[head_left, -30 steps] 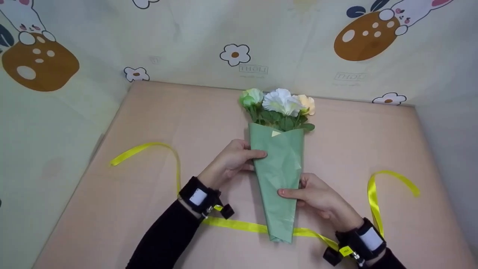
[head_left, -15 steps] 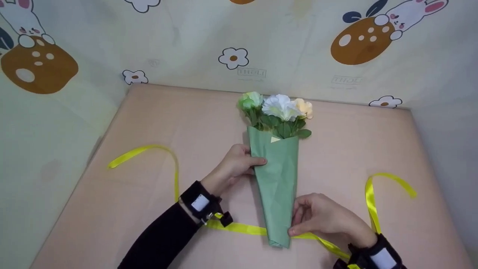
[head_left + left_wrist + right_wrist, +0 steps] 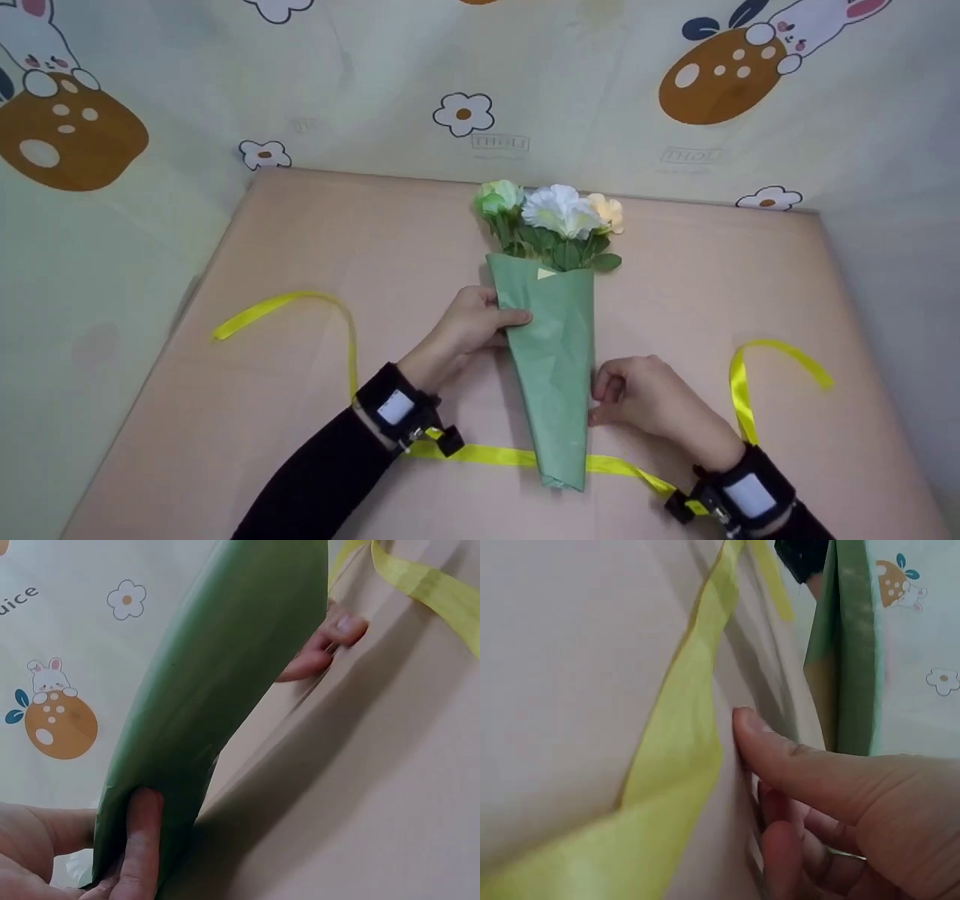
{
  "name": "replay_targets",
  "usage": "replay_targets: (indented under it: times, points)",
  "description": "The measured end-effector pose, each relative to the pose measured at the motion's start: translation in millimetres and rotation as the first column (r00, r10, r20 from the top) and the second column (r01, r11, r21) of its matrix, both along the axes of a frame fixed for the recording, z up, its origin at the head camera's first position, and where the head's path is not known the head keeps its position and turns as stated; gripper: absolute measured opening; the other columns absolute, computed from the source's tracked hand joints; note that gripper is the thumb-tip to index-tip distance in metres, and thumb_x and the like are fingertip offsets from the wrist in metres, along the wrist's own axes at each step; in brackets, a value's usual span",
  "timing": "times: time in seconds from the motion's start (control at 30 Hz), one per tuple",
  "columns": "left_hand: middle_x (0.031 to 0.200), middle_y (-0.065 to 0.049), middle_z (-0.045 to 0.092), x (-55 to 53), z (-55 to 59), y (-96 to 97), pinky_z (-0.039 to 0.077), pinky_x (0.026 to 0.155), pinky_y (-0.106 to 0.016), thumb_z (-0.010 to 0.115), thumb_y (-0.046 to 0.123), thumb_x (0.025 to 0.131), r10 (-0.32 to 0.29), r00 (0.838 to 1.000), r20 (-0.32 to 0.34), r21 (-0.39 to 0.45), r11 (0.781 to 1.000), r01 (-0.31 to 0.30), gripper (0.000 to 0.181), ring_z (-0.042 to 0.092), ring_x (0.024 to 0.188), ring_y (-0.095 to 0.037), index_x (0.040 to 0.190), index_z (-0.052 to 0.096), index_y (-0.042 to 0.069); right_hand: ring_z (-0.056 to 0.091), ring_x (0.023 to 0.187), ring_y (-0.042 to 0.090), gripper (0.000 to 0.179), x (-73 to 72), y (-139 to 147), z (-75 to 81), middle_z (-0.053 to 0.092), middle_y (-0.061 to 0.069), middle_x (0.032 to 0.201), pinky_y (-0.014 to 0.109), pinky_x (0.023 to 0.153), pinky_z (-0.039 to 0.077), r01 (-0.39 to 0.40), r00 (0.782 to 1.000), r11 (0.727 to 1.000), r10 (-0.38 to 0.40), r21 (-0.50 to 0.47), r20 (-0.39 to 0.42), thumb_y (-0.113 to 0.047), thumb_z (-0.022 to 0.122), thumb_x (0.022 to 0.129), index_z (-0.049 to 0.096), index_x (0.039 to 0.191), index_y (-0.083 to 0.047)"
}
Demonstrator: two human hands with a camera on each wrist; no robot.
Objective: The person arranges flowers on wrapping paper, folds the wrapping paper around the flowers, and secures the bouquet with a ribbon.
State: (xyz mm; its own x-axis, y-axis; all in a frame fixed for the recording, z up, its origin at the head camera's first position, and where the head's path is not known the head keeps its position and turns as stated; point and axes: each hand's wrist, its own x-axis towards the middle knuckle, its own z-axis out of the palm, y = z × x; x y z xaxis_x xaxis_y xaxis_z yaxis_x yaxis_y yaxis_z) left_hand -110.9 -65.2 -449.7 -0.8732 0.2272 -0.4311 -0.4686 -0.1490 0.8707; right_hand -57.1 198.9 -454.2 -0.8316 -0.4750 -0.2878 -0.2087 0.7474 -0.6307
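A bouquet (image 3: 551,352) in green wrapping paper lies at the middle, flower heads (image 3: 561,211) in white, pale green and peach pointing away. My left hand (image 3: 472,319) grips its left edge in the upper part, thumb on the front; in the left wrist view the thumb (image 3: 142,840) presses the paper. My right hand (image 3: 652,397) is beside the lower right edge, fingers loosely bent, holding nothing. In the right wrist view its thumb and fingers are apart from the paper. Under the bouquet's narrow end runs a yellow ribbon (image 3: 487,454).
The ribbon's left end (image 3: 262,311) curls on the table (image 3: 360,240); its right end (image 3: 780,345) arches near my right wrist. Behind the table stands a wall covering (image 3: 375,82) printed with rabbits and flowers.
My right hand has let go of the paper's lower right side, moved down towards the ribbon, then back up a little beside the edge. The left hand keeps its grip.
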Motion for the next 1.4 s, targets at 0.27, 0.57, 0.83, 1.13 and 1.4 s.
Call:
replay_targets:
  times: [0.27,0.57,0.83,1.13,1.4]
  points:
    - [0.094,-0.017,0.066,1.1,-2.7,-0.7,0.052,0.071,-0.037,0.076,0.006,0.072,0.0,1.0,0.026,-0.019,1.0,0.0,0.036,0.066,0.081,-0.028,0.102,0.059,-0.003,0.055,0.054,0.009,0.028,-0.6,6.0,6.2,0.059,-0.01,0.06,0.025,0.048,0.045,-0.176,0.983,0.982,0.179,-0.07,0.045,-0.041,0.082,0.061,0.063,0.071,-0.023]
    - [0.095,-0.019,0.065,2.8,-5.4,1.6,0.052,0.071,-0.04,0.074,0.002,0.073,-0.007,1.0,0.014,0.047,0.999,0.006,0.035,0.066,0.082,-0.031,0.104,0.058,-0.005,0.054,0.055,0.007,0.03,2.7,1.1,6.8,0.058,-0.01,0.06,0.025,0.05,0.045,-0.152,0.988,0.988,0.151,0.028,0.034,-0.045,0.08,0.062,0.061,0.071,-0.024]
    - [0.098,-0.021,0.064,4.2,-10.1,4.1,0.052,0.071,-0.043,0.073,0.002,0.074,-0.006,1.0,0.015,0.108,0.994,0.004,0.036,0.065,0.084,-0.034,0.105,0.057,-0.005,0.056,0.063,0.006,0.022,-43.0,9.8,-4.5,0.06,-0.011,0.068,0.027,0.058,0.047,0.089,0.971,0.996,-0.09,-0.014,-0.221,-0.032,0.081,0.068,0.062,0.077,-0.025]
    - [0.08,-0.016,0.064,6.6,-12.1,-1.2,0.053,0.056,-0.039,0.072,0.016,0.078,-0.172,0.979,-0.112,-0.156,0.976,0.154,0.032,0.064,0.065,-0.027,0.097,0.054,-0.003,0.055,0.062,0.01,0.022,-63.7,12.0,-5.4,0.06,-0.009,0.068,0.029,0.056,0.046,0.157,0.949,0.986,-0.168,-0.062,-0.268,-0.037,0.078,0.07,0.062,0.077,-0.023]
    - [0.043,0.006,0.028,25.4,9.2,-33.2,0.028,0.04,-0.027,0.064,0.05,0.078,-0.576,0.784,-0.23,-0.886,0.457,0.076,0.05,0.03,0.037,-0.012,0.052,0.045,0.011,0.053,0.063,0.014,0.044,-34.7,19.9,10.5,0.059,-0.004,0.071,0.03,0.056,0.043,0.183,0.979,0.974,-0.169,0.13,-0.112,-0.051,0.078,0.062,0.06,0.085,-0.018]
